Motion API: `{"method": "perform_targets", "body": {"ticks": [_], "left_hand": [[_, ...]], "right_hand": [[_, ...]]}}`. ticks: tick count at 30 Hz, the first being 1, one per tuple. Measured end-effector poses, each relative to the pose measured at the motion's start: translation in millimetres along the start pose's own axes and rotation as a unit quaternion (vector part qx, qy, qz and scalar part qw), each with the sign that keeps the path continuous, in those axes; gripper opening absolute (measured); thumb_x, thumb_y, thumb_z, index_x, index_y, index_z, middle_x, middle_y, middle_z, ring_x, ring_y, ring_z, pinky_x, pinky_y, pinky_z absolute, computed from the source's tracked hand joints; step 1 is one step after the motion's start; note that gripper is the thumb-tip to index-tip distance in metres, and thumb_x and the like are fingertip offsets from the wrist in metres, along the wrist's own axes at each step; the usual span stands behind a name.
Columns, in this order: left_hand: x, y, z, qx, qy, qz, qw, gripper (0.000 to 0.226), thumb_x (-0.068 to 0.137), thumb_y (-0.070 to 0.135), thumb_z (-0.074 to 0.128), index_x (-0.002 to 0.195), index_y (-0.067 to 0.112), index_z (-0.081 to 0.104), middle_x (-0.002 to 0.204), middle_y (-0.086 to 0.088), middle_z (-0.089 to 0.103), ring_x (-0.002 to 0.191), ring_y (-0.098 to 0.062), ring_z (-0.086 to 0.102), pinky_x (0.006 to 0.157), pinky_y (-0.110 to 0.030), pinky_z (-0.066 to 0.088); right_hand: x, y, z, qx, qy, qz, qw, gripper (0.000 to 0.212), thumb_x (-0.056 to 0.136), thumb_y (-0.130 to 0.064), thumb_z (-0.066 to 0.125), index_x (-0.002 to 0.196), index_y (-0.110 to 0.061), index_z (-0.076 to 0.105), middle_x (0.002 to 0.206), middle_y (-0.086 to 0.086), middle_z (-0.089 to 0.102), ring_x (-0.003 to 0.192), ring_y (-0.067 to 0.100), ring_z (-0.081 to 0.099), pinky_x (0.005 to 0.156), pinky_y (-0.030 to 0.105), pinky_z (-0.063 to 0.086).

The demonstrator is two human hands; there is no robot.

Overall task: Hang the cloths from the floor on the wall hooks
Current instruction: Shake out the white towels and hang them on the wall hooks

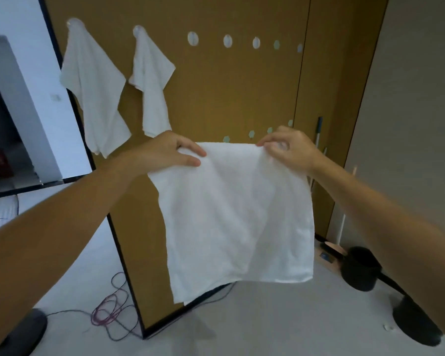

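A single wide-angle camera, worn on the head, looks forward and down along both forearms, close on the left hand and right hand gripping a cloth at mid-frame. It faces the brown wall at near range, hooks high in frame and floor along the bottom, straight edges bowing toward the corners.

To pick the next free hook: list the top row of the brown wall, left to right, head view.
larger hung cloth → smaller hung cloth → first bare hook → second bare hook → third bare hook → fourth bare hook → fifth bare hook
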State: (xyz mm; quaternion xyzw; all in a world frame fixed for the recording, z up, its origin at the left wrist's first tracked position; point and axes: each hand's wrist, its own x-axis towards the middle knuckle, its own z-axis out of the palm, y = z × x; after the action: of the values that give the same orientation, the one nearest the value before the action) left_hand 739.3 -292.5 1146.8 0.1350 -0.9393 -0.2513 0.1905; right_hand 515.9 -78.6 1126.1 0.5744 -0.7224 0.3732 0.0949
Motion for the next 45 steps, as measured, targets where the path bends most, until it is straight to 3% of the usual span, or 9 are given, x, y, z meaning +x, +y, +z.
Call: {"method": "perform_targets", "body": {"ticks": [13, 20, 23, 26, 30, 34, 38, 42, 45], "left_hand": [[182.3, -68.1, -27.5, -0.002, -0.009, 0.049, 0.999, 0.044, 0.092, 0.003, 0.053, 0.105, 0.042, 0.070, 0.127, 0.019, 0.058, 0.117, 0.002, 0.051, 0.102, -0.019, 0.037], [248.3, -88.0, -45.3, 0.037, 0.032, -0.014, 0.999, 0.028, 0.092, 0.014, 0.064, 0.107, 0.037, 0.069, 0.112, 0.022, 0.059, 0.087, 0.017, 0.055, 0.071, 0.000, 0.040], [275.4, -95.7, -54.6, 0.051, 0.086, -0.030, 0.995, 0.021, 0.087, 0.021, 0.071, 0.096, 0.040, 0.071, 0.108, 0.025, 0.063, 0.092, 0.012, 0.057, 0.082, -0.008, 0.042], [302.2, -97.0, -66.3, 0.065, 0.165, -0.026, 0.984, 0.017, 0.087, 0.018, 0.071, 0.094, 0.032, 0.075, 0.101, 0.023, 0.068, 0.091, 0.010, 0.060, 0.080, -0.004, 0.042], [339.7, -92.3, -73.9, 0.124, 0.214, -0.022, 0.969, 0.016, 0.089, 0.012, 0.066, 0.091, 0.025, 0.074, 0.094, 0.015, 0.069, 0.084, 0.008, 0.059, 0.077, -0.004, 0.042], [372.6, -91.3, -75.9, 0.147, 0.224, -0.039, 0.963, 0.026, 0.092, 0.003, 0.060, 0.089, 0.025, 0.073, 0.088, 0.017, 0.066, 0.081, 0.008, 0.057, 0.074, -0.003, 0.039], [394.9, -92.8, -80.4, 0.144, 0.209, -0.075, 0.964, 0.039, 0.095, 0.000, 0.050, 0.103, 0.030, 0.073, 0.105, 0.017, 0.067, 0.095, 0.006, 0.059, 0.082, -0.004, 0.043], [413.7, -97.8, -87.8, 0.176, 0.205, -0.073, 0.960, 0.044, 0.097, -0.004, 0.041, 0.116, 0.025, 0.069, 0.091, 0.030, 0.056, 0.083, 0.018, 0.054, 0.075, 0.000, 0.035], [432.9, -105.6, -99.1, 0.250, 0.229, -0.043, 0.940, 0.047, 0.097, -0.006, 0.038, 0.124, 0.021, 0.065, 0.099, 0.016, 0.054, 0.093, 0.005, 0.051, 0.081, -0.001, 0.033]], "right_hand": [[175.8, 93.9, 25.6, 0.003, 0.012, -0.051, 0.999, 0.015, 0.095, -0.022, 0.061, 0.106, -0.019, 0.071, 0.092, -0.020, 0.062, 0.086, -0.015, 0.055, 0.076, 0.005, 0.042], [266.2, 144.0, 52.7, 0.076, 0.031, -0.097, 0.992, 0.012, 0.089, -0.015, 0.069, 0.090, -0.027, 0.070, 0.092, -0.008, 0.067, 0.091, 0.007, 0.061, 0.084, 0.021, 0.044], [311.1, 156.4, 55.1, 0.114, 0.026, -0.118, 0.986, 0.029, 0.084, -0.018, 0.075, 0.077, -0.045, 0.067, 0.091, -0.018, 0.065, 0.090, 0.000, 0.059, 0.082, 0.011, 0.042], [356.6, 169.0, 50.8, 0.115, -0.011, -0.141, 0.983, 0.019, 0.079, -0.025, 0.079, 0.090, -0.035, 0.067, 0.099, -0.016, 0.063, 0.091, -0.001, 0.056, 0.078, 0.000, 0.036], [412.9, 191.4, 47.3, 0.095, -0.046, -0.175, 0.979, 0.043, 0.082, -0.027, 0.076, 0.122, -0.030, 0.060, 0.101, -0.018, 0.057, 0.093, 0.000, 0.053, 0.076, 0.002, 0.034], [455.7, 212.5, 54.4, 0.121, -0.072, -0.214, 0.967, 0.041, 0.086, -0.025, 0.071, 0.124, -0.036, 0.059, 0.103, -0.026, 0.057, 0.095, -0.005, 0.054, 0.087, 0.012, 0.039], [488.2, 228.2, 67.5, 0.138, -0.091, -0.270, 0.949, 0.034, 0.090, -0.019, 0.066, 0.121, -0.033, 0.064, 0.114, -0.031, 0.056, 0.105, -0.013, 0.050, 0.090, -0.001, 0.031], [518.1, 231.4, 75.8, 0.145, -0.022, -0.308, 0.940, 0.027, 0.093, -0.016, 0.063, 0.116, -0.028, 0.069, 0.116, -0.017, 0.064, 0.108, -0.001, 0.056, 0.097, 0.011, 0.037], [543.5, 231.9, 82.7, 0.130, 0.040, -0.315, 0.939, 0.027, 0.096, -0.021, 0.059, 0.116, -0.034, 0.069, 0.109, -0.007, 0.066, 0.105, 0.011, 0.059, 0.098, 0.034, 0.045]]}}
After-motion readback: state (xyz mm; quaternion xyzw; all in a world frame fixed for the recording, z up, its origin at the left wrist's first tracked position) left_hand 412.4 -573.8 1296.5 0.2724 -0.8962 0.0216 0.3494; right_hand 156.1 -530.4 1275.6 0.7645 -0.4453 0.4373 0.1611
